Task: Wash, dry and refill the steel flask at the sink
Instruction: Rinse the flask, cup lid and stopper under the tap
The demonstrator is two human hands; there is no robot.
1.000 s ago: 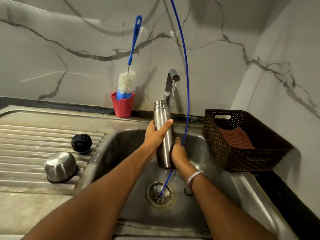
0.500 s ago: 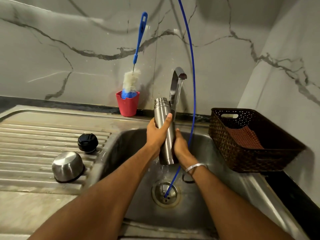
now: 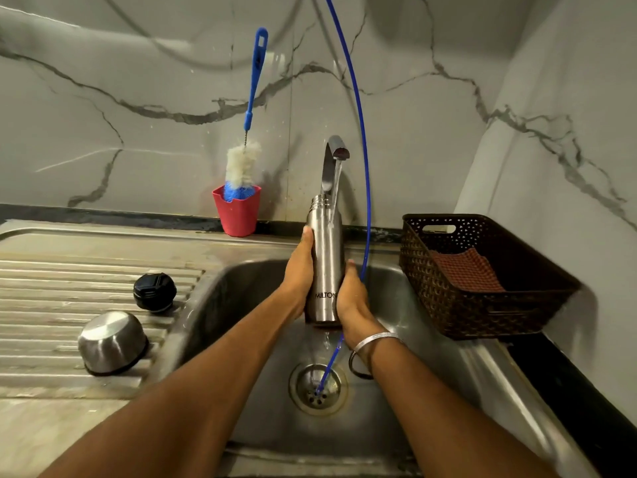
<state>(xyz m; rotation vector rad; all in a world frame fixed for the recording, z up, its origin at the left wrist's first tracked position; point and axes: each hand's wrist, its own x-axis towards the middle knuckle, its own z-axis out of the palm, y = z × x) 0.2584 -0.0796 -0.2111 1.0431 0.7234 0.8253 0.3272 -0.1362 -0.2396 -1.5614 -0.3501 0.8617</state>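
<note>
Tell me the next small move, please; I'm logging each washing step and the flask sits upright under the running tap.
Probably turn the steel flask between both palms: the left hand and right hand clasp its sides, the tap stream strikes only its shoulder beside the open mouth, and water drips off its base into the sink.

Brushed steel flask, dull scuffed metal sink, glossy marble wall, woven plastic basket.

Counted in view: one steel flask, two hands, one tap, one black cap, one steel cup, one bottle brush, one red holder, one basket, one cloth.
</note>
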